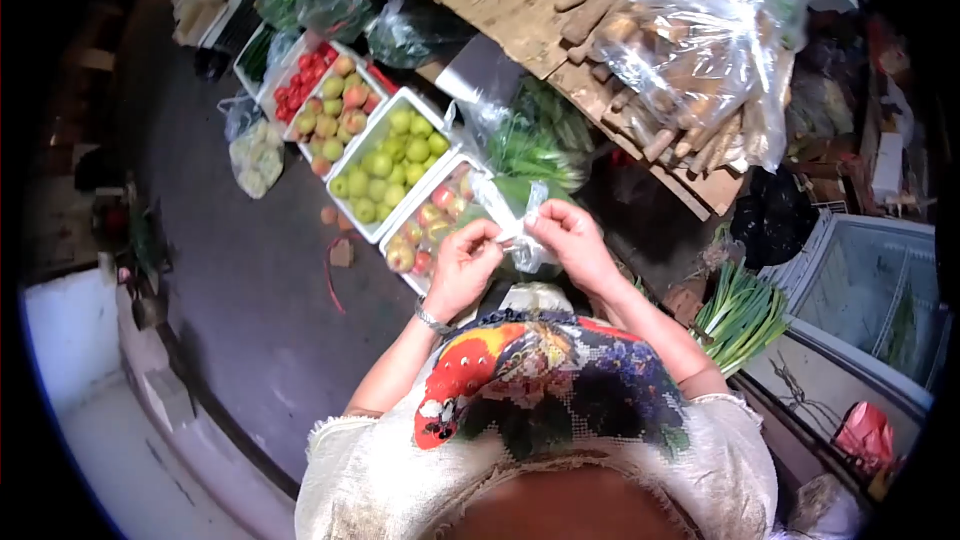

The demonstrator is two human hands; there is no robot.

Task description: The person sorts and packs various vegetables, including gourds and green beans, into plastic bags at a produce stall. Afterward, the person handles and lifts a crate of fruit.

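Note:
A clear plastic bag point(515, 223) is pinched between both hands in front of my chest. My left hand point(470, 262) grips its left side with thumb and fingers pressed together. On the other side, my right hand point(570, 236) pinches the bag's gathered top. Something green shows behind and below the plastic; I cannot make out what it is. Just beyond the hands, leafy green vegetables point(540, 152) lie partly in plastic. A white box of red and yellow apples point(432, 218) sits to the left of the bag, partly covered by my left hand.
Boxes of green fruit point(390, 162), peaches point(340, 105) and red produce point(303, 78) run toward the back left. A wooden table point(520, 0) holds long brown roots point(715, 140) under plastic. Scallions point(738, 320) and a glass-topped chest point(870, 280) stand at right.

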